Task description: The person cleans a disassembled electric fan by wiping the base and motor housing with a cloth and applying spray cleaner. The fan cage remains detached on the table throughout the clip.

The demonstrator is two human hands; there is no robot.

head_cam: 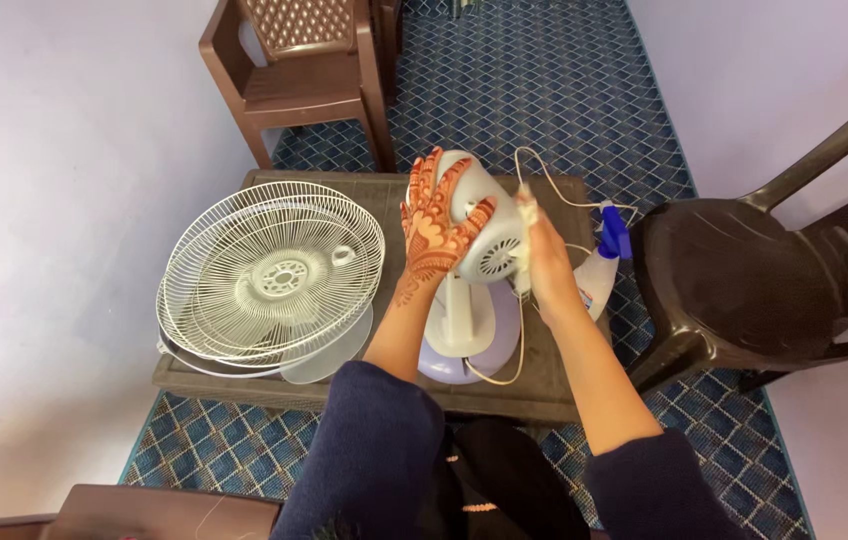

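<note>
My left hand (pixel 436 222), patterned with henna, grips the white motor housing (pixel 489 225) of a table fan that stands on its stand and lilac base (pixel 464 345) on a low brown table (pixel 544 385). My right hand (pixel 542 255) presses a small white cloth (pixel 522 215) against the right side of the housing. The fan's white cord (pixel 556 190) loops behind the housing and down past the base.
White wire fan grilles (pixel 274 270) lie stacked at the table's left, over a translucent blade. A spray bottle with a blue trigger (pixel 612 240) stands at the right edge. Brown plastic chairs stand at far left (pixel 299 75) and right (pixel 744 270). Blue patterned carpet covers the floor.
</note>
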